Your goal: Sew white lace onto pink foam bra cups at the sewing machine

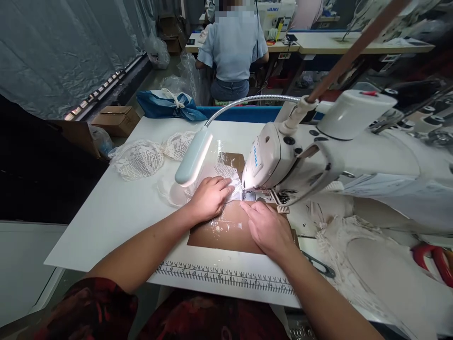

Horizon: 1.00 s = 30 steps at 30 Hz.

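White lace fabric [231,190] lies beneath the needle of a white sewing machine [269,156]. My left hand [212,196] is closed on the lace just left of the needle, fingers bent over it and thumb hidden. In front of the needle, my right hand [267,226] rests on a brown taped board [222,233]. Its index finger is stretched toward the near edge of the lace, and the other fingers are loosely bent. A sheer pale piece [170,191] spreads out beside my left hand.
A lamp head [193,158] on a bendable neck hangs over the lace. Lace cups [138,158] lie at the left. More lace garments [339,241] and red-handled scissors [433,262] are at the right. A ruler strip [226,278] runs along the front edge. A person [233,52] sits ahead.
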Tool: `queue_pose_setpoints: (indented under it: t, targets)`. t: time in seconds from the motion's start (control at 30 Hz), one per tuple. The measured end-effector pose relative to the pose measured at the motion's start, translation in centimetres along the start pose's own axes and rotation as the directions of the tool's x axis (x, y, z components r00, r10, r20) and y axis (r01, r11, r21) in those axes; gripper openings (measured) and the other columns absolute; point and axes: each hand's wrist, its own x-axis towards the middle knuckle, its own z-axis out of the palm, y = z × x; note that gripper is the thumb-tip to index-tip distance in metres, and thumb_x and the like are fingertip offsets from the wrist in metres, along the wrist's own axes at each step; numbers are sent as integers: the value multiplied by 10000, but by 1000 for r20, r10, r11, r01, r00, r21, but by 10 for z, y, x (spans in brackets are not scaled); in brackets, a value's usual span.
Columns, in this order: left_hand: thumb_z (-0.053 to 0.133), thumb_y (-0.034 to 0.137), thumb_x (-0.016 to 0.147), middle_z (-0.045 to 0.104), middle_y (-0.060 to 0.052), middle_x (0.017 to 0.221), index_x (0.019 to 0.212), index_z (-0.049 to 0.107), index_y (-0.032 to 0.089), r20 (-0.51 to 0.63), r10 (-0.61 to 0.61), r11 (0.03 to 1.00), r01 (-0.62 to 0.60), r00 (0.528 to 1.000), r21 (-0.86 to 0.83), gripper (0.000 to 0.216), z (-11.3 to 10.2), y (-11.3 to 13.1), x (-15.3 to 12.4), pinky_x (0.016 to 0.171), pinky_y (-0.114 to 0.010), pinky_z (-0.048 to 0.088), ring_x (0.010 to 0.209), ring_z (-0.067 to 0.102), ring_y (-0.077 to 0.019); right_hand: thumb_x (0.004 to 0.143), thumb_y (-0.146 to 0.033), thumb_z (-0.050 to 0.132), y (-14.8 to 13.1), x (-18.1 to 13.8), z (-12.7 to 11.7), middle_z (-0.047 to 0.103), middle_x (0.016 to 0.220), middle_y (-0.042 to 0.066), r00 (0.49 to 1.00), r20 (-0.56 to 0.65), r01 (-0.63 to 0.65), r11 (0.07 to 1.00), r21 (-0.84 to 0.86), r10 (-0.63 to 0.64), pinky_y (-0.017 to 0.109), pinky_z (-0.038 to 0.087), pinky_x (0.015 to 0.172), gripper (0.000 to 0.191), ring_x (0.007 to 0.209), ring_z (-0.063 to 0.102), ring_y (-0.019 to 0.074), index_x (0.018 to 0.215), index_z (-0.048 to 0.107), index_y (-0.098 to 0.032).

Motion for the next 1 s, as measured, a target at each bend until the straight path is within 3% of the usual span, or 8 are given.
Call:
queue_pose_setpoints:
  t: [0.2,0.47,0.57,0.63,0.7,0.8,0.87,1.0]
  targets:
    - [488,380,918,576,-130,1273,1183,611,148,-57,-60,997,57,997,-55,373,-2,2,-3,961,-450,430,1136,528,-289,859,-97,390,5,-4,-11,674,997,69,998,11,64,996,60,-65,283,463,688,495,836,631,192,1301,575,-220]
    - [500,133,863,693,-85,1007,930,696,156,7,-150,984,150,989,-98,208,-27,-2,-10,847,-349,498,947,625,-223,886,-188,385,47,-73,-39,689,926,79,992,-20,124,991,43,-123,277,500,554,363,731,664,184,1172,608,-170]
    - [542,142,863,704,-35,968,896,703,195,121,12,968,19,993,-249,173,-46,15,-27,844,-258,499,930,636,-163,840,-160,441,63,-94,-28,685,938,132,986,-71,146,988,-52,-150,350,549,672,329,832,664,244,1087,654,-115]
    - [569,170,869,690,-43,1062,947,703,199,200,177,894,-73,964,-442,158,-58,29,-39,894,-246,484,1009,622,-156,829,-128,447,68,-103,-18,678,941,146,984,-73,158,983,-91,-165,366,556,714,333,840,656,251,1079,665,-100]
    - [592,211,870,657,-76,1161,1038,687,184,205,218,811,-61,954,-581,196,-65,38,-46,952,-276,465,1094,593,-173,826,-102,442,71,-109,-10,672,959,143,980,-71,178,979,-100,-185,361,556,750,355,854,646,242,1106,661,-106]
    - [614,274,852,617,-105,1234,1133,651,170,102,-17,788,76,995,-612,302,-66,36,-43,1022,-347,428,1174,549,-206,806,-70,435,74,-112,-2,661,1009,153,970,-99,209,970,-122,-222,379,551,800,392,910,631,253,1133,650,-92]
    - [641,317,819,586,-117,1279,1200,613,169,77,-208,768,212,975,-604,410,-60,26,-36,1042,-397,408,1213,520,-239,787,-55,430,76,-112,0,658,1024,162,966,-115,216,966,-144,-233,390,554,803,415,918,631,261,1141,645,-80]
    - [727,349,711,557,-154,1297,1357,477,149,308,-387,583,490,869,-649,722,-43,7,-23,975,-428,444,1171,539,-296,735,-3,400,79,-110,1,670,992,137,974,-84,200,974,-109,-210,342,572,764,500,867,659,225,1164,634,-109]
